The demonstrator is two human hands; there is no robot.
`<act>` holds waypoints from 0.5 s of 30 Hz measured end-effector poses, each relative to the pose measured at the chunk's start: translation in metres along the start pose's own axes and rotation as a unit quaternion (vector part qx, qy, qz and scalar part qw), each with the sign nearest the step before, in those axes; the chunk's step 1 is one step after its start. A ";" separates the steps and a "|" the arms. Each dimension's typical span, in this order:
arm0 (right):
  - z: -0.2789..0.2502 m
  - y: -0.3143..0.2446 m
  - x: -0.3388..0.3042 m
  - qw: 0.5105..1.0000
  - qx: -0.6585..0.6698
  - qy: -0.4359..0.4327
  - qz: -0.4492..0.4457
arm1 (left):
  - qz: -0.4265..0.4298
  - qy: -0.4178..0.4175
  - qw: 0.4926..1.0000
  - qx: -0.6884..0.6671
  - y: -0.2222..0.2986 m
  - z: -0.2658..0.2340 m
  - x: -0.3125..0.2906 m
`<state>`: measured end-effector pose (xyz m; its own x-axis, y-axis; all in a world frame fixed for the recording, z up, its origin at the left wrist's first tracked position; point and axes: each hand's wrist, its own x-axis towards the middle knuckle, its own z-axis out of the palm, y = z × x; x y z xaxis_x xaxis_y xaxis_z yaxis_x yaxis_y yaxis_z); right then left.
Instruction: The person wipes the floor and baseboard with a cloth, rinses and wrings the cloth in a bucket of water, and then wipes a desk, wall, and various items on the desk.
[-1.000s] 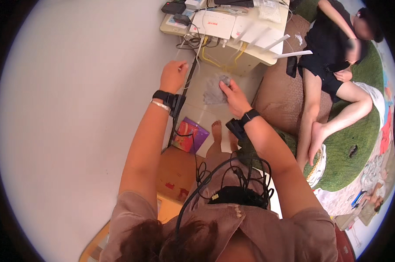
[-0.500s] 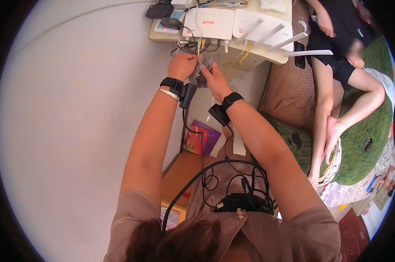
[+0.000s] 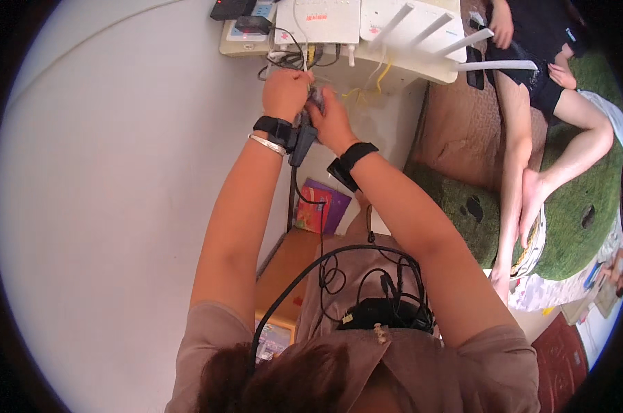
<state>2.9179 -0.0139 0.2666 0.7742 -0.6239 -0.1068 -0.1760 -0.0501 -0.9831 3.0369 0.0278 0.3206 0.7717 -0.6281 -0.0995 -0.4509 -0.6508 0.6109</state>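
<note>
My left hand [image 3: 287, 93] is closed just below the shelf's front edge, where a thin white cable [image 3: 305, 62] comes down to its fingertips; it appears to pinch this cable. Close beside it, my right hand [image 3: 333, 122] is closed on a crumpled grey cloth [image 3: 317, 98], mostly hidden between the two hands. Above them, a white router [image 3: 322, 24] has black, white and yellow cables at its front. To its right stands a second white router [image 3: 408, 38] with several upright antennas.
A power strip [image 3: 262, 12] and black adapters [image 3: 253, 25] sit on the shelf [image 3: 421, 72] by the left wall [image 3: 119, 172]. On the right a person [image 3: 532, 131] sits on a green-covered sofa [image 3: 573, 248]. Red and purple packets [image 3: 318, 206] lie below my arms.
The shelf and routers appear higher in the picture. My hands have come closer together, and less of the grey cloth shows between them. The seated person's hand has shifted slightly.
</note>
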 end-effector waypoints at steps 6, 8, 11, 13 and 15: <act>-0.003 0.060 -0.069 0.997 0.029 -0.054 0.042 | -0.014 -0.007 0.999 0.033 0.007 0.002 -0.004; -0.010 0.076 -0.087 0.994 0.012 -0.077 0.070 | -0.007 0.007 0.999 0.036 0.002 0.003 -0.005; -0.020 0.098 -0.116 0.992 -0.015 -0.100 0.081 | 0.008 0.026 0.999 0.039 -0.005 0.004 -0.006; -0.027 0.124 -0.136 0.989 -0.041 -0.108 0.088 | 0.016 0.024 0.999 0.037 0.001 0.006 -0.005; -0.035 0.146 -0.153 0.986 -0.081 -0.108 0.100 | -0.038 0.004 0.997 0.060 0.007 0.006 -0.004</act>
<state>2.7521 0.0467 0.1450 0.8231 -0.4533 -0.3420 -0.4189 -0.0781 -0.9047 3.0280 0.0235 0.3210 0.8092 -0.5716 -0.1357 -0.4406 -0.7433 0.5034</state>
